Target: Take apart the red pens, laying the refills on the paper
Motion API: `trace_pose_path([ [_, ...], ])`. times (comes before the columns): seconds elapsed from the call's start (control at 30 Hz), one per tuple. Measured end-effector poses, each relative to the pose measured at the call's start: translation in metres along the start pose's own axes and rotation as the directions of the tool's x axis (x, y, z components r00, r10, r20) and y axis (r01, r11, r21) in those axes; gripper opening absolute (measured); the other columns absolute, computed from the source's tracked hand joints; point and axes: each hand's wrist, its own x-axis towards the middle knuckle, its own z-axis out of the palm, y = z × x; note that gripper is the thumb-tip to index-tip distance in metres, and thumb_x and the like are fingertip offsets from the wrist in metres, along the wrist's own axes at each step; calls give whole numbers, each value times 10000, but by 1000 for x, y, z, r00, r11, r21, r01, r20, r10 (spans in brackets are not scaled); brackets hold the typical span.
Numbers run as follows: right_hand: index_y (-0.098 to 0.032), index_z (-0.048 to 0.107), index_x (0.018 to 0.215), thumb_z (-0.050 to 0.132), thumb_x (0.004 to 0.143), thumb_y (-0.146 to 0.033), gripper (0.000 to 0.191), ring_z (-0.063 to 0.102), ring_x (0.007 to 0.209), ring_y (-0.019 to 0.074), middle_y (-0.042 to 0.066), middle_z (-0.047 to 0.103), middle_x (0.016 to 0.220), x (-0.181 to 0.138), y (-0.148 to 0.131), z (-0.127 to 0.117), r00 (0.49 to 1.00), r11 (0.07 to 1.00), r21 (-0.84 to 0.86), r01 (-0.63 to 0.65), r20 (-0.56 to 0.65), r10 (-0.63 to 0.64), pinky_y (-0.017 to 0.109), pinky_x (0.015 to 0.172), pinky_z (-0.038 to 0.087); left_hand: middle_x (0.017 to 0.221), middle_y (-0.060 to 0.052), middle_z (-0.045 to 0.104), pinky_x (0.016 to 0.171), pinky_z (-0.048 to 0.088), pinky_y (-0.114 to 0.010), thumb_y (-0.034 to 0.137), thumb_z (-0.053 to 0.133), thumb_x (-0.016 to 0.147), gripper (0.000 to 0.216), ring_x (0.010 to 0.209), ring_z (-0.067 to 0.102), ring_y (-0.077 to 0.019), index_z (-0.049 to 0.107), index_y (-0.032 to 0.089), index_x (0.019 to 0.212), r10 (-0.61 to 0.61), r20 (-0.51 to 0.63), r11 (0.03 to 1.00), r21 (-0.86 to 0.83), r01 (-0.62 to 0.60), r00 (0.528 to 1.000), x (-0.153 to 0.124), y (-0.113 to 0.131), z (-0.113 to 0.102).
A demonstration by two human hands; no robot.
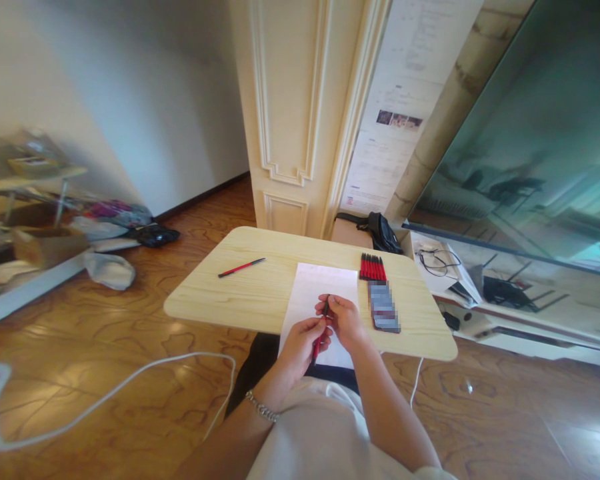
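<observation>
Both hands meet over the near edge of a white sheet of paper (325, 293), sharing one slim red pen (321, 337). The left hand (300, 347) closes on its lower shaft, and the right hand (345, 320) pinches the dark upper end. Just right lie a row of red pens (373, 267) and a blurred flat object (384, 307). Far left rests a lone red pen (241, 268). The rounded table (230, 300) is pale wood grain, standing on glossy wooden flooring (130, 347).
</observation>
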Motion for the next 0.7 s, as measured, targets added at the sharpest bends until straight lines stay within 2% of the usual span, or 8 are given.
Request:
trace_pose_path([
  [0.17,-166,661,954,616,739,-520,417,586,709,161,81,672,858,1,-3,2,994,980,-187,75,-66,-88,254,558,422,706,-38,620,554,390,-228,337,724,707,256,570,535,-97,652,130,840,69,-6,997,38,-68,998,2,-1,1],
  [0.27,-156,652,907,667,697,-505,407,570,650,153,55,656,745,5,0,2,975,939,-323,120,-141,-173,250,532,409,675,-22,603,523,373,-224,339,733,696,261,533,517,-88,645,128,822,99,-6,994,54,-99,995,3,-2,2],
  [0.33,-147,644,828,679,686,-499,381,552,601,144,42,638,675,6,2,2,968,928,-350,124,-163,-191,250,516,399,657,-20,596,515,371,-225,340,735,695,262,525,514,-89,639,124,809,98,0,994,49,-97,995,3,-3,1],
  [0.47,-147,644,790,662,714,-476,337,542,589,127,50,651,713,5,4,1,986,968,-224,112,-99,-137,244,521,392,691,-47,609,573,419,-238,335,733,705,262,585,542,-103,640,111,806,46,4,999,0,-46,999,0,-2,2],
  [0.6,-158,652,852,646,726,-478,344,551,596,132,55,652,750,0,3,1,999,998,-52,25,-25,-26,234,494,381,715,-65,619,596,438,-247,351,734,703,272,610,558,-113,636,109,778,-14,-4,999,-45,14,1000,-1,-1,3],
  [0.7,-159,660,883,627,739,-489,362,559,602,134,60,653,766,-2,2,1,1000,999,-35,-8,-3,8,232,502,391,718,-65,622,615,451,-257,344,735,702,263,628,569,-123,632,114,781,-5,-10,999,-39,5,1000,-1,-2,4],
])
